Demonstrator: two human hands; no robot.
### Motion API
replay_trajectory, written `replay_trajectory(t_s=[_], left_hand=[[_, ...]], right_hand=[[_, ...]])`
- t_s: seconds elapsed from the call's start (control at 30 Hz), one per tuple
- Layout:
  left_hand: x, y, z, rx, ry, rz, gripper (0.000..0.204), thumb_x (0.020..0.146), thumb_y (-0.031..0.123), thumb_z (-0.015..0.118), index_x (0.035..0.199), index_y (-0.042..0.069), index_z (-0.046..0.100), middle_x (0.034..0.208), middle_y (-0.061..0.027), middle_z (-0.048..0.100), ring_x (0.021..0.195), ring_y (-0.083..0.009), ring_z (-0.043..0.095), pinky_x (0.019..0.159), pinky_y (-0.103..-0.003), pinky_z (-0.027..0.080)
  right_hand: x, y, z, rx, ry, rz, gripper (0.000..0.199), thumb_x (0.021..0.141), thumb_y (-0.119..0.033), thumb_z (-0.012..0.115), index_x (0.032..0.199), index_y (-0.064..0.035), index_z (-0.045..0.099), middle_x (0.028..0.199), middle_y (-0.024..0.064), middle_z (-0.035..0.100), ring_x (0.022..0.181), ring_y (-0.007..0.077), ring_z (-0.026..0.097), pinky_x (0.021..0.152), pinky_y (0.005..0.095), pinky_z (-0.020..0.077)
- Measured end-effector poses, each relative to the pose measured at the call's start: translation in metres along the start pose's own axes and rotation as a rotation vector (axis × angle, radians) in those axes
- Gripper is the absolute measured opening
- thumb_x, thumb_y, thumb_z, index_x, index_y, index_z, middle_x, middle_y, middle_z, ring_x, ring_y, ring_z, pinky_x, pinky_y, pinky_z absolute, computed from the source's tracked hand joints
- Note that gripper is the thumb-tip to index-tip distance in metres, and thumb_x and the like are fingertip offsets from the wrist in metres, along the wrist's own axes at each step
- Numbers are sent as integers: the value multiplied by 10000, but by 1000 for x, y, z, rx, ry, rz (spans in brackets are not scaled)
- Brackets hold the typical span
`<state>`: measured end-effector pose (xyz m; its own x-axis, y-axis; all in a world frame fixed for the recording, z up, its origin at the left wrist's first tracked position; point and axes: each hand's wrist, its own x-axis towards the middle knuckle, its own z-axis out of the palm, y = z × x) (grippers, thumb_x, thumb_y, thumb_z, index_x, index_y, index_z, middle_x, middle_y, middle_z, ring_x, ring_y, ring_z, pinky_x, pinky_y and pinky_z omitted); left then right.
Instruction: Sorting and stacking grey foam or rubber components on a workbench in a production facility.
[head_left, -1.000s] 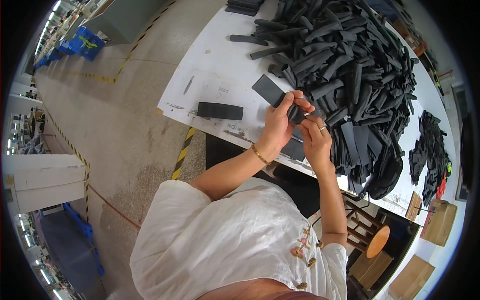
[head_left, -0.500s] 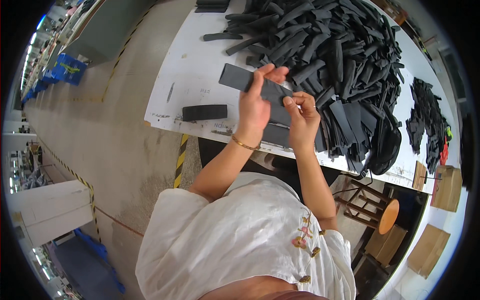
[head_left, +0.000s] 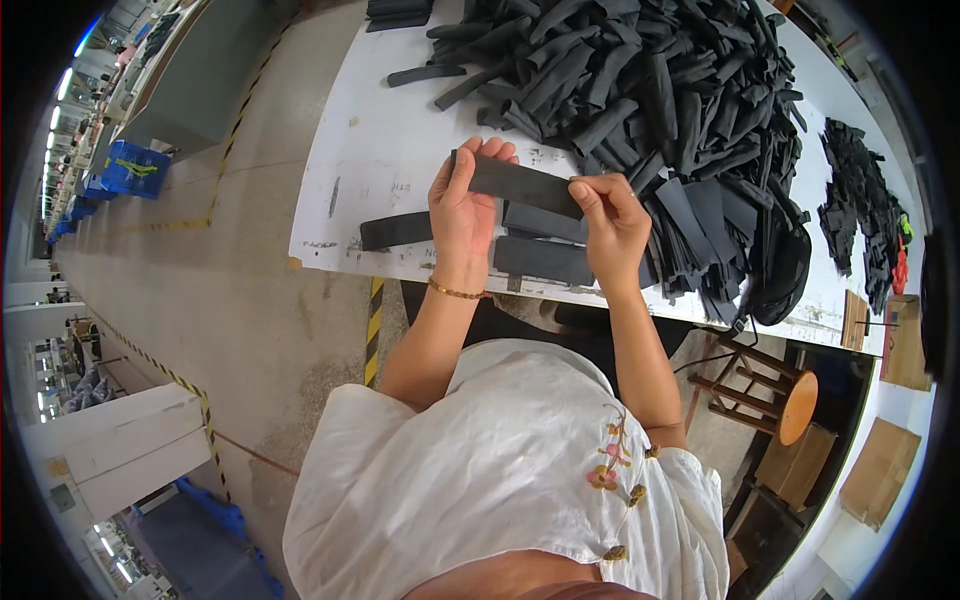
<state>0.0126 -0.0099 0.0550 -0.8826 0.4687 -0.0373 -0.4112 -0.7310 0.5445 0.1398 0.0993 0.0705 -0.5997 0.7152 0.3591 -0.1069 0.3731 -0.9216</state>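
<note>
- While stretched crosswise over white table (head_left: 380, 150), black foam strip (head_left: 520, 184) pinched at both ends.
- Left hand (head_left: 462, 205) gripping left end, right hand (head_left: 612, 225) gripping right end, equally near.

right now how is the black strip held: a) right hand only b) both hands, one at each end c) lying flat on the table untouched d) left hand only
b: the left hand grips one end of the black strip and the right hand pinches the other, holding it above the white table.
</note>
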Motion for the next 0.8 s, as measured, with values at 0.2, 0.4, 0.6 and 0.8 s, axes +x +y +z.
replay_trajectory(t_s=[0.2, 0.4, 0.6, 0.8], left_hand=[[5, -2, -9, 136, 34, 45, 257, 965, 165, 587, 1103, -53, 597, 1041, -194, 662, 977, -325, 656, 920, -461, 529], [25, 6, -44, 79, 112, 70, 240, 980, 127, 546, 1101, -79, 564, 1061, -208, 651, 977, -329, 652, 943, -459, 522], [25, -1, -36, 83, 165, 36, 272, 961, 116, 581, 1129, -92, 535, 1082, -234, 641, 1012, -354, 646, 945, -460, 521], [0, -26, -34, 129, 129, -234, 257, 939, 105, 619, 1087, -103, 591, 1038, -225, 659, 975, -341, 656, 889, -420, 533]], right_hand=[[-6, 12, -2, 189, -245, 376, 374, 900, -8, 634, 1219, 88, 465, 845, 107, 662, 804, 156, 671, 713, 261, 528], [-7, 36, -28, -460, -248, 121, 326, 847, 20, 631, 1153, 15, 519, 776, 77, 655, 699, 114, 631, 648, 255, 495], [8, 31, -39, -73, -222, 426, 330, 920, -109, 625, 1207, 29, 538, 843, 69, 664, 735, 129, 623, 642, 261, 503], [-11, 42, -20, 19, -169, 471, 218, 915, -181, 667, 991, 22, 676, 768, 14, 627, 671, 69, 550, 603, 221, 461]])
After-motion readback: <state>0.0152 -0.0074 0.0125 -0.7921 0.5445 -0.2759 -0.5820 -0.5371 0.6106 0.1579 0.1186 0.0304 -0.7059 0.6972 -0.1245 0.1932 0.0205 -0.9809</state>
